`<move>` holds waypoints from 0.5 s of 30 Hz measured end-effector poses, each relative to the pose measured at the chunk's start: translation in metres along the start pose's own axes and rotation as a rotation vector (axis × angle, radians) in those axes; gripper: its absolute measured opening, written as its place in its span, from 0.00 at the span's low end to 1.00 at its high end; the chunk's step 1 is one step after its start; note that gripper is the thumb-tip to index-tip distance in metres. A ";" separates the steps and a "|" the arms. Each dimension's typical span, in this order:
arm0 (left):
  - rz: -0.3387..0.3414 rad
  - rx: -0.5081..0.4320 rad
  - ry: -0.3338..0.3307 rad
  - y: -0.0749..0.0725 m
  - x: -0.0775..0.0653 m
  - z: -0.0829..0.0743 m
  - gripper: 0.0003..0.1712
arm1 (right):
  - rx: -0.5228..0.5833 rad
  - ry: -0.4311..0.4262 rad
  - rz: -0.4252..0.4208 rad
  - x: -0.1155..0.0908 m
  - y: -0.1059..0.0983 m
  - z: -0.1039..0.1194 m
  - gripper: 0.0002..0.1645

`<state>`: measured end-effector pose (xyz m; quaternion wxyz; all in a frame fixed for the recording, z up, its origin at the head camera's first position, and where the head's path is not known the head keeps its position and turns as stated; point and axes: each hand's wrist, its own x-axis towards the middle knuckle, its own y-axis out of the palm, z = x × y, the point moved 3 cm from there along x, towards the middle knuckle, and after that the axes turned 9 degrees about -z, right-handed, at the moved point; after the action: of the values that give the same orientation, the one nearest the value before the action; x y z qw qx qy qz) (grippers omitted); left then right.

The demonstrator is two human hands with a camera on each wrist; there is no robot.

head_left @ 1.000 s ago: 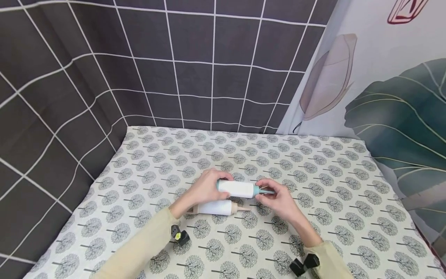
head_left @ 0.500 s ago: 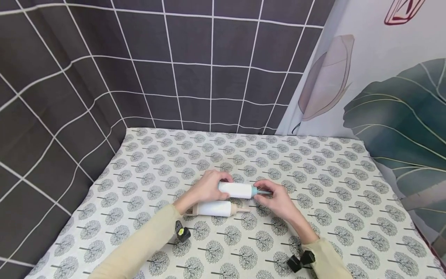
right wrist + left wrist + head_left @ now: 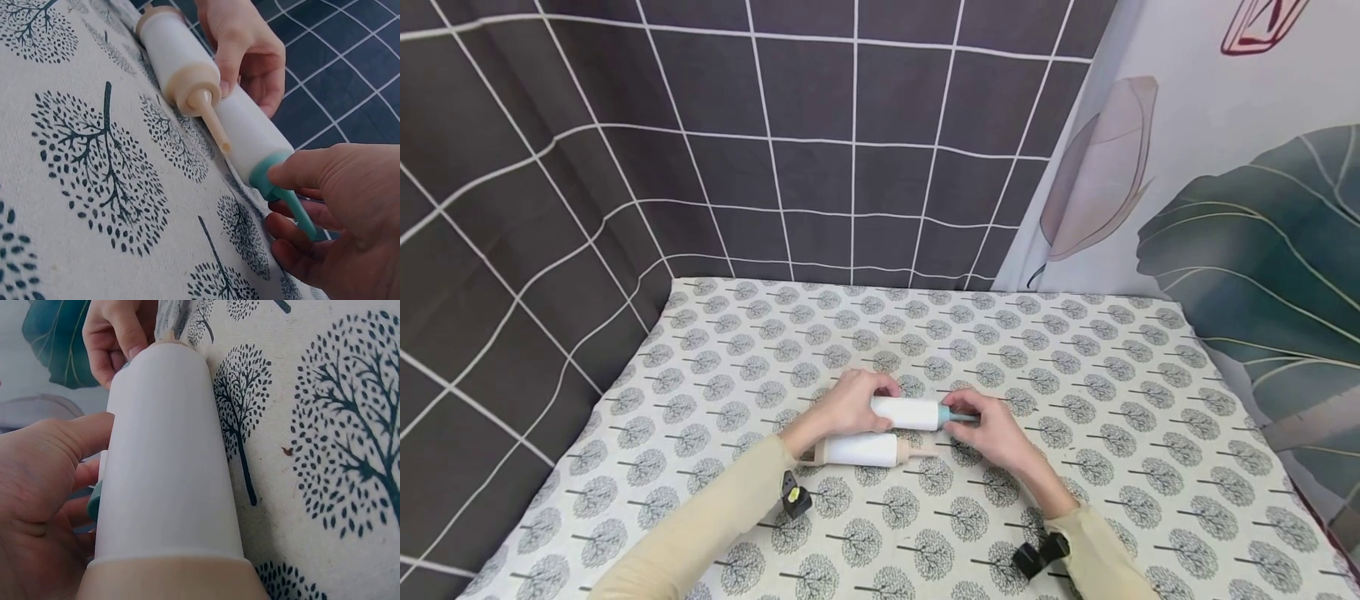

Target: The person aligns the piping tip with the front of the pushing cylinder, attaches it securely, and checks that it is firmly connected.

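Note:
A white balloon pump with a teal collar and tapered nozzle lies across the middle of the table, just beyond a second one. My left hand holds its barrel from the left, thumb on the near side. At the other end my right hand pinches the teal collar and nozzle. The matching beige-tipped pump lies nearly parallel on the near side, its nozzle pointing right. Neither hand grips that one. My left hand covers the teal pump's rear end.
A cloth printed with grey trees covers the table. Behind and to the left hangs a dark curtain with white grid lines; a leaf-printed curtain hangs at the right.
The teal pump has shifted slightly left and nearer the beige one, with both hands holding it. Its teal rear edge, earlier visible, is now covered. The beige pump stays in place.

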<state>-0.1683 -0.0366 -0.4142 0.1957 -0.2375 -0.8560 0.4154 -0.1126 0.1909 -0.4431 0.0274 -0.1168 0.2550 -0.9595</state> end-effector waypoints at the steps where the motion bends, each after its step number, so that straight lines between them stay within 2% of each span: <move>1: 0.003 -0.002 -0.001 0.000 0.000 0.000 0.26 | -0.007 0.001 0.003 0.001 0.001 -0.001 0.20; 9: 0.012 0.001 0.000 -0.001 0.002 0.002 0.26 | -0.076 0.011 0.013 0.005 0.002 -0.001 0.19; 15: -0.002 -0.005 -0.005 0.000 0.002 0.004 0.26 | -0.076 0.030 0.020 0.006 0.000 -0.003 0.19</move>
<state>-0.1723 -0.0377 -0.4160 0.1932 -0.2360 -0.8579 0.4135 -0.1188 0.1918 -0.4441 0.0287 -0.1010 0.2927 -0.9504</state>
